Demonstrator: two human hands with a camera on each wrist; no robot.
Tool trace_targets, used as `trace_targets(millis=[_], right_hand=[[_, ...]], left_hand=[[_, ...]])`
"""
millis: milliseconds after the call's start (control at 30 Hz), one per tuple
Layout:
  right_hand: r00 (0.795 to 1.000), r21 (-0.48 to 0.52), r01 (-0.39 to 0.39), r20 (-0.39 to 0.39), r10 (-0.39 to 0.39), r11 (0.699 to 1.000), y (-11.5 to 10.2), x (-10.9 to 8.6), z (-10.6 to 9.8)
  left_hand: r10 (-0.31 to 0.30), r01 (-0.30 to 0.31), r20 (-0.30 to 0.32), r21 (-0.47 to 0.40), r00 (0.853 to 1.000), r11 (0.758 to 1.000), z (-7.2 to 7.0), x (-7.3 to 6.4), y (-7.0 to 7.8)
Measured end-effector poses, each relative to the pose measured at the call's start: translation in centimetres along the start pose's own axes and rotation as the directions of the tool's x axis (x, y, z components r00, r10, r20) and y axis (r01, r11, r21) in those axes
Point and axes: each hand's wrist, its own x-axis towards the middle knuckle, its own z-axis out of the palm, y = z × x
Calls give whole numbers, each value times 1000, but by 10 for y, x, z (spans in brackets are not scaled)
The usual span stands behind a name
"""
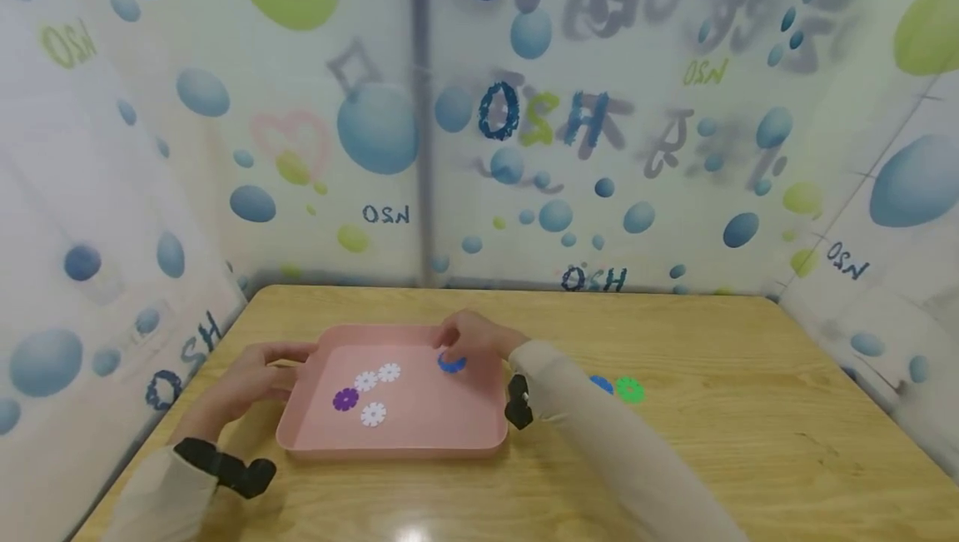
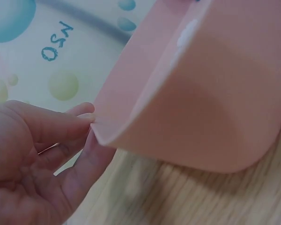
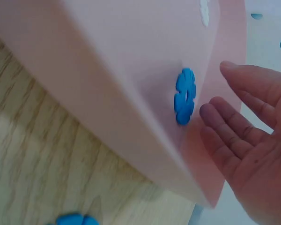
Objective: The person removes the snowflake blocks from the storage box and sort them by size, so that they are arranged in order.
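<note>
A pink tray point(image 1: 419, 421) lies on the wooden table. At its left rim is my left hand point(image 1: 250, 380), fingers fairly straight and touching the rim near a corner, as the left wrist view point(image 2: 42, 159) shows. My right hand point(image 1: 479, 334) hovers over the tray's back right part. Its fingers are loosely bent, with a gap between them and a blue notched flower disc point(image 3: 185, 96) on the tray floor. In the head view this blue disc point(image 1: 452, 365) is partly covered by the fingers. Three white discs point(image 1: 373, 415) and a purple disc point(image 1: 345, 399) lie in the tray's left half.
Right of the tray, a green disc point(image 1: 630, 390) and another blue disc point(image 1: 602, 385) lie on the table point(image 1: 719, 442); my right sleeve partly hides the blue one. Curtain-like walls point(image 1: 464, 234) with printed drops stand behind and at both sides.
</note>
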Motion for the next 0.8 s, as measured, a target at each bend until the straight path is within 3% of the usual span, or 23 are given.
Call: trace_targets(millis=[167, 367, 567, 800], right_hand=[[999, 2, -36, 39, 36, 999, -4, -2, 3], [999, -94, -41, 25, 44, 995, 0, -4, -1], [997, -219, -37, 57, 51, 975, 6, -2, 1], [993, -288, -50, 92, 80, 956, 4, -2, 1]], left_hand=[[-29, 29, -14, 10, 999, 1000, 2, -2, 2], [-43, 44, -31, 29, 999, 999, 4, -3, 4], [-40, 41, -32, 22, 999, 999, 5, -4, 2], [-44, 45, -45, 17, 998, 999, 5, -2, -1]])
